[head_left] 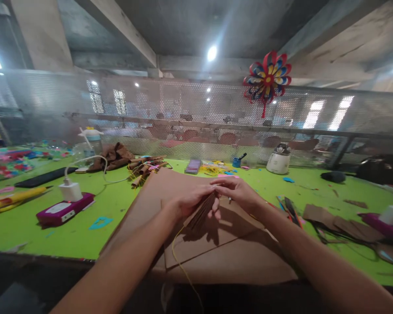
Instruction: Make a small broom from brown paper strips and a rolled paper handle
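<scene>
A folded stack of brown paper point(201, 212) is held between my two hands above a brown cardboard sheet point(144, 205). My left hand point(193, 199) is closed around its left side and top. My right hand point(237, 192) pinches at the stack's upper end, its fingertips meeting those of my left hand. A yellow string point(178, 257) hangs from the lower end of the stack, runs over the cardboard and drops past the table's front edge.
On the green table point(111, 235) stand a purple power strip point(65, 210) at the left and a white jar point(278, 161) at the back right. Brown paper pieces point(343, 224) and scissors point(291, 209) lie at the right. Rolled brown bundles point(144, 170) sit behind.
</scene>
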Action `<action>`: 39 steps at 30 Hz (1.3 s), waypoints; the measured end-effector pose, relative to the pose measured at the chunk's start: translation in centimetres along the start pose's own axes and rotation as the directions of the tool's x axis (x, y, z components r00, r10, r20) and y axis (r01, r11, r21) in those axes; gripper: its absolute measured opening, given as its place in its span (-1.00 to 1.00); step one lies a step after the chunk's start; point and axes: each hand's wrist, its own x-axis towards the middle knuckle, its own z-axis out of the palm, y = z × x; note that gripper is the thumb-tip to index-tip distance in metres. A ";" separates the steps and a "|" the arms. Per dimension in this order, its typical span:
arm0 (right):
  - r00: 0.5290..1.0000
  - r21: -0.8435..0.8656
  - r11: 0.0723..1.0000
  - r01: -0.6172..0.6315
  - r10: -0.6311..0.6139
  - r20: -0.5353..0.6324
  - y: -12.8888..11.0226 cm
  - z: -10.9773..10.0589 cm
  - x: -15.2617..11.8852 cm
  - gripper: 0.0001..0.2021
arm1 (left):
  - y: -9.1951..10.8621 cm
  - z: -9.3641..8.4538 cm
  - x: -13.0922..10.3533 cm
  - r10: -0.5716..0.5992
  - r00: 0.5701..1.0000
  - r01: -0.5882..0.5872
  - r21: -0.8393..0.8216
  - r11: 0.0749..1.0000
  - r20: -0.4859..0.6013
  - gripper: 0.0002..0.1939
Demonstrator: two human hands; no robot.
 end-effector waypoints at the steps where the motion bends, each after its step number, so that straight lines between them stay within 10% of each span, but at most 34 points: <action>1: 1.000 0.006 1.000 0.000 0.000 -0.023 -0.1 0.0 -0.1 -0.76 | 0.0 0.1 0.0 -0.014 1.000 0.014 -0.004 1.000 0.000 -0.73; 15: 0.991 0.042 0.993 -0.112 0.114 -0.074 1.2 -1.4 -0.8 -0.76 | -0.7 1.4 0.3 -0.198 0.979 0.193 -0.088 0.977 -0.052 -0.67; 28: 0.990 0.030 0.990 -0.135 0.136 -0.047 2.2 -2.0 -0.7 -0.78 | -1.0 2.2 0.9 -0.058 0.957 0.135 0.256 0.957 -0.286 -0.82; 39: 0.975 -0.127 0.980 -0.153 0.129 -0.180 1.7 -2.1 -0.8 -0.72 | -1.3 0.4 0.8 -0.174 0.949 0.203 0.087 0.975 -0.264 -0.72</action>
